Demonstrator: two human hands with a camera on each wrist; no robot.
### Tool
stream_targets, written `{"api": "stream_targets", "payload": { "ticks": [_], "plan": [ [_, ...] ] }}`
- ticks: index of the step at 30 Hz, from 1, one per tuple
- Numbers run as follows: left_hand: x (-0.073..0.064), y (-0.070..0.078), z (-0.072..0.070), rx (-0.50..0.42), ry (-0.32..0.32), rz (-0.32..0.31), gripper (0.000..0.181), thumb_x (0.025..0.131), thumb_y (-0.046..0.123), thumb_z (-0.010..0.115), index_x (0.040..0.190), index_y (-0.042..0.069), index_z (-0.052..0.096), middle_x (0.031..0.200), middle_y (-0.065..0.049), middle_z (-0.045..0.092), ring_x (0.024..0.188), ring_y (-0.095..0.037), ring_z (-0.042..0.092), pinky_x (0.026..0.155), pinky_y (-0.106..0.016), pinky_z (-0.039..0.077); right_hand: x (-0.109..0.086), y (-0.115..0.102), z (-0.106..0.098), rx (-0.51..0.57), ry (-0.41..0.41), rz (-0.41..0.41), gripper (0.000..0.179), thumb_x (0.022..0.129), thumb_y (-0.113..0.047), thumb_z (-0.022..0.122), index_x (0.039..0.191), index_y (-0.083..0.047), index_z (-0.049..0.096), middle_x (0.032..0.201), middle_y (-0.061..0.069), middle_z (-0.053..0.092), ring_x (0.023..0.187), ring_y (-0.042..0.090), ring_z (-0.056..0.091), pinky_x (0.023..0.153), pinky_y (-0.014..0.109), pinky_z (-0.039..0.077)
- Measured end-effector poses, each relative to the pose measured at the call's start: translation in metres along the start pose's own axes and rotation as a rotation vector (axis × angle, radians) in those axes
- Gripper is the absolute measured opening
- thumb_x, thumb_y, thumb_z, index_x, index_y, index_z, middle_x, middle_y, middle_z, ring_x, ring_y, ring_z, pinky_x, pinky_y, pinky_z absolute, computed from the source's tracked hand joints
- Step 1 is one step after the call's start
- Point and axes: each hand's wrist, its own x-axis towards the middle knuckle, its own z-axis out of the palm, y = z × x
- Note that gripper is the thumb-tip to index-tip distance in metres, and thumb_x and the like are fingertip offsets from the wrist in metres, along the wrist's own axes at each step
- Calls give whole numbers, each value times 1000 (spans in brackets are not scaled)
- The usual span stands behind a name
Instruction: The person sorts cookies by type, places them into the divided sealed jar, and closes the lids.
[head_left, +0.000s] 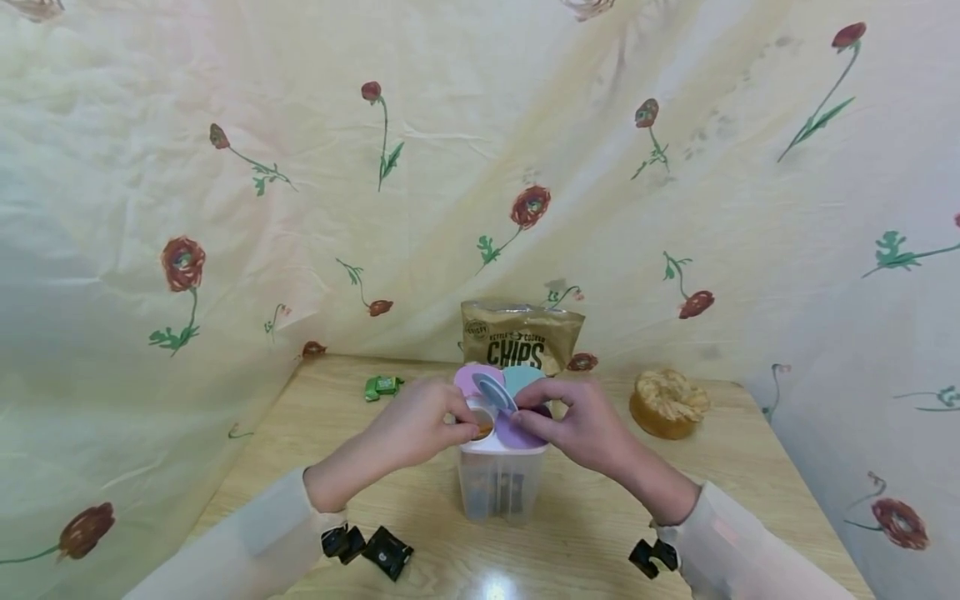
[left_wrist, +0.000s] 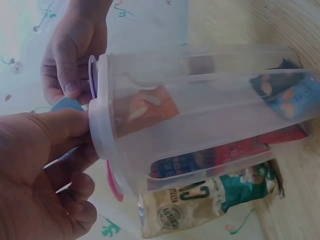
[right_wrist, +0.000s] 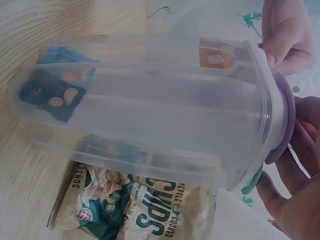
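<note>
A clear plastic container [head_left: 501, 483] stands upright on the table, its white top fitted with pink, teal, purple and blue flip lids. My left hand [head_left: 427, 421] is at the uncovered opening, pinching an orange packet [left_wrist: 147, 107]. In the left wrist view, most of that packet shows through the wall, inside the compartment just below the rim. From the other side, my right hand [head_left: 577, 417] pinches the raised blue lid [head_left: 493, 390]. Dark and blue packets [right_wrist: 55, 95] lie at the container's bottom; a red packet [left_wrist: 245, 152] shows in another compartment.
Behind the container stands a bag of chips [head_left: 517, 337]. A small green packet [head_left: 382, 387] lies at the back left and a black packet [head_left: 387, 552] near the front left. On the right is a round, bread-like thing [head_left: 667, 404]. Flowered cloth [head_left: 450, 167] hangs behind the table.
</note>
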Motion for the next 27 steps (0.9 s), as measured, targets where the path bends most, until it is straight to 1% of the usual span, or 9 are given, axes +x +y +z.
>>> {"api": "stream_targets", "payload": {
  "ticks": [2, 5, 8, 10, 14, 16, 19, 22, 27],
  "plan": [
    [1, 1, 0, -14, -10, -20, 5, 91, 21, 79, 95, 20, 82, 84, 9, 75, 71, -4, 63, 61, -22, 48, 0, 0, 0, 0, 1, 13, 14, 86, -9, 83, 96, -19, 80, 90, -11, 76, 78, 6, 68, 65, 25, 55],
    [1, 2, 0, -33, -21, -23, 8, 92, 19, 77, 98, 21, 82, 87, 9, 78, 64, -1, 60, 57, -21, 46, 0, 0, 0, -4, 1, 20, 14, 86, -9, 83, 96, -19, 80, 89, -11, 76, 78, 6, 67, 64, 25, 54],
    [1, 1, 0, -21, -27, 17, 12, 94, 16, 73, 99, 20, 83, 92, 9, 78, 56, 0, 47, 52, -21, 39, 1, 1, 0, -6, 2, 15, 14, 86, -9, 83, 95, -19, 80, 89, -11, 75, 77, 6, 67, 64, 25, 54],
    [1, 0, 0, -26, -26, 49, 15, 96, 16, 70, 102, 20, 83, 96, 9, 78, 54, -1, 43, 52, -21, 38, 1, 2, 0, -3, 2, 9, 13, 86, -9, 83, 95, -18, 80, 89, -11, 75, 77, 7, 67, 64, 25, 54],
    [-4, -4, -2, -125, -1, 56, 16, 99, 19, 67, 108, 20, 81, 100, 10, 77, 61, 0, 51, 55, -22, 45, 2, 3, 0, 2, 6, -1, 12, 86, -8, 83, 95, -17, 80, 89, -11, 76, 77, 7, 67, 65, 25, 55],
    [-7, -7, -4, -187, 30, 43, 18, 99, 19, 66, 112, 18, 79, 99, 9, 76, 67, -2, 56, 57, -24, 48, 2, 3, 0, 3, 8, 0, 12, 86, -9, 83, 95, -17, 80, 89, -11, 76, 77, 7, 68, 65, 25, 55],
    [-13, -14, -9, -239, 88, 17, 20, 99, 18, 66, 116, 17, 77, 96, 9, 74, 75, -5, 60, 61, -26, 51, 2, 2, 0, -1, 11, 6, 13, 86, -9, 84, 95, -18, 80, 88, -12, 75, 77, 7, 67, 66, 26, 55],
    [-20, -22, -13, -264, 134, -28, 22, 99, 17, 67, 118, 16, 76, 93, 9, 72, 73, -8, 60, 62, -26, 52, 2, 2, 0, -3, 14, 10, 14, 85, -9, 84, 94, -18, 80, 87, -12, 75, 77, 6, 67, 66, 26, 55],
    [-31, -42, -15, -267, 170, -87, 19, 98, 15, 69, 116, 16, 75, 94, 7, 74, 77, -8, 62, 66, -26, 54, 1, 2, 1, -2, 18, 3, 14, 85, -8, 84, 94, -18, 80, 87, -12, 75, 77, 6, 67, 65, 25, 54]
  ]
}}
